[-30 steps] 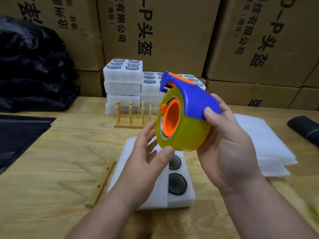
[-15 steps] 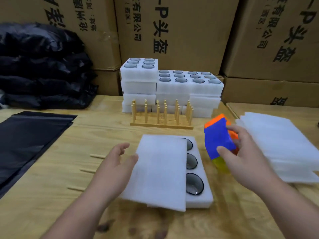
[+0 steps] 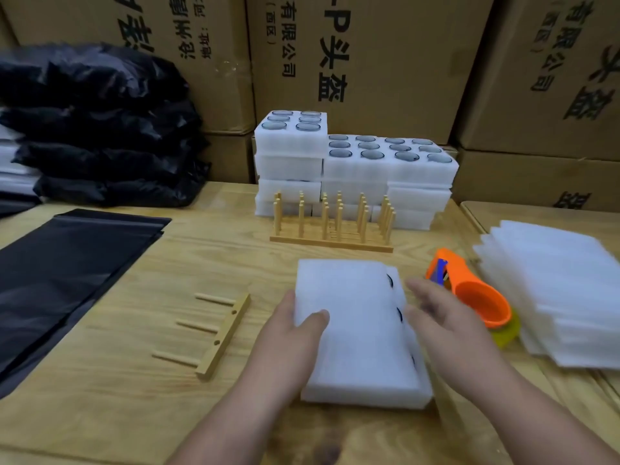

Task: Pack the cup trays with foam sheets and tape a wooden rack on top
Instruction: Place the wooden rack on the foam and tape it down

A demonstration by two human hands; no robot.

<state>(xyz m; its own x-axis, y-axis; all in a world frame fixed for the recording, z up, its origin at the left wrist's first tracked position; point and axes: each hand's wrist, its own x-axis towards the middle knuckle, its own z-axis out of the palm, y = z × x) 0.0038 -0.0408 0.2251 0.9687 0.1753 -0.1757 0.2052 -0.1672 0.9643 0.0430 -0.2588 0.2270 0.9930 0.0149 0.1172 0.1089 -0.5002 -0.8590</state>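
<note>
Wooden table (image 3: 134, 380), cartons stacked behind. My left hand (image 3: 295, 333) rests on the foam sheet (image 3: 349, 317), thumb pressing on top, fingers under its left edge I think, though the sheet hides them. The sheet lies over the cup tray (image 3: 385, 399), directly between my hands; dark cup rims peek out along its right side. My right hand (image 3: 439, 317) is released, fingers straight, hovering blurred at the tray's right edge.

Step in hand: squaring the cover sheet over the cups. Next calls for nudging it right until no rim shows.

Just beyond my right hand: tape dispenser (image 3: 476, 297) lying down, then spare foam sheets (image 3: 553, 290). Ahead of both hands: wooden rack (image 3: 332, 226), stacked trays behind. Left of my left hand: loose peg strip (image 3: 221, 340), black bags (image 3: 67, 263). Nothing blocks the reach.
</note>
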